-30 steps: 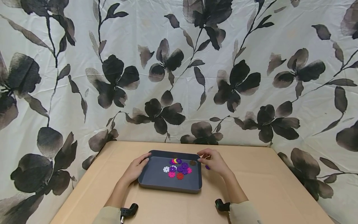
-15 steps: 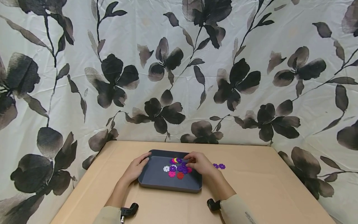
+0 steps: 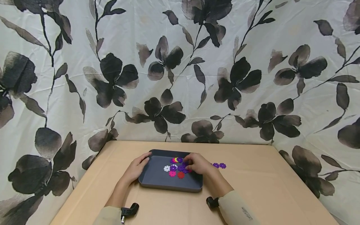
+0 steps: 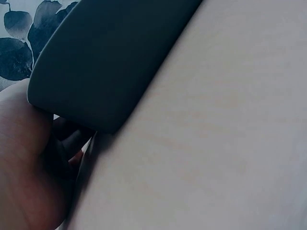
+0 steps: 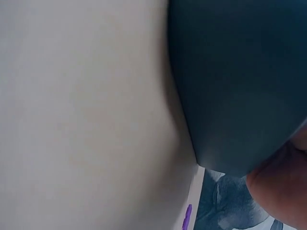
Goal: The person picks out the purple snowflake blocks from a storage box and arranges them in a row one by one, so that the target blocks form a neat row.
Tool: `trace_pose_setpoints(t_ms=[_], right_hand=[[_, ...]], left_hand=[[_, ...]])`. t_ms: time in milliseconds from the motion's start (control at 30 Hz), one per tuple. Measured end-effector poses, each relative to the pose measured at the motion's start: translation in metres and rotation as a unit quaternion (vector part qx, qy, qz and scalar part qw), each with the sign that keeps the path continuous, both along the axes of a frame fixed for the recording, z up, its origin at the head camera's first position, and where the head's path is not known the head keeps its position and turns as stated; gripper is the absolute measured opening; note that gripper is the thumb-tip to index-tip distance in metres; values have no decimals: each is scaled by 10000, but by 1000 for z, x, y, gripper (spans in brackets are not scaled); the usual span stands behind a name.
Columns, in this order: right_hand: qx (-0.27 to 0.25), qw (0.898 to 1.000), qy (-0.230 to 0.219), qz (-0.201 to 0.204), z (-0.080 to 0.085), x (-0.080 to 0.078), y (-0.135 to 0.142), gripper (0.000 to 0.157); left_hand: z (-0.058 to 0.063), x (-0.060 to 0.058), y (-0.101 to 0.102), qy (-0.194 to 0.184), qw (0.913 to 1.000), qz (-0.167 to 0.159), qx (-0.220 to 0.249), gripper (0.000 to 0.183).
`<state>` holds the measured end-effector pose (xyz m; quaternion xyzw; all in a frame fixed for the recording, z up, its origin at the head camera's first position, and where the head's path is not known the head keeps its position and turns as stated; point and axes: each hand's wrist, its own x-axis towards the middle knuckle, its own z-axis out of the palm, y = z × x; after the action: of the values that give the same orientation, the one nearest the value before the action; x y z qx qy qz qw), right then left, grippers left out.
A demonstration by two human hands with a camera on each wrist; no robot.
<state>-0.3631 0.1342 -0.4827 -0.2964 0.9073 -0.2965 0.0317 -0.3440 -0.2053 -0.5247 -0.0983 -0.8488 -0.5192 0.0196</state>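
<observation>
A dark grey tray (image 3: 157,181) rests on the table, with several flower-shaped discs inside: a white disc (image 3: 167,168), a pink disc (image 3: 172,173), a red disc (image 3: 181,175) and overlapping purple discs (image 3: 173,167). My left hand (image 3: 136,168) grips the tray's left side; in the left wrist view its fingers reach beneath the tray's corner. Over the tray's right part is my right hand (image 3: 198,164), its bent fingers down at the purple discs. Whether its fingertips pinch a disc is hidden. The right wrist view shows mostly the tray's outer wall (image 5: 240,96).
Two purple discs (image 3: 219,165) lie on the tan table (image 3: 253,187), just right of the tray. A floral cloth (image 3: 211,103) hangs behind the table. Black wrist cameras sit at both cuffs.
My right hand has moved left from the tray's right rim to the discs inside, uncovering purple discs on the table. My left hand keeps its grip on the tray.
</observation>
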Motion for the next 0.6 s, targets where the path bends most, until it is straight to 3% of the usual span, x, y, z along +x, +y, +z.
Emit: trace_pose_setpoints(t_ms=[300, 600], right_hand=[[422, 9983, 325, -246, -4, -3, -7, 11], [417, 9984, 186, -349, -5, -2, -7, 10]], left_hand=[[-2, -1, 0, 12, 10000, 12, -20, 44], [-2, -1, 0, 35, 10000, -3, -27, 44]])
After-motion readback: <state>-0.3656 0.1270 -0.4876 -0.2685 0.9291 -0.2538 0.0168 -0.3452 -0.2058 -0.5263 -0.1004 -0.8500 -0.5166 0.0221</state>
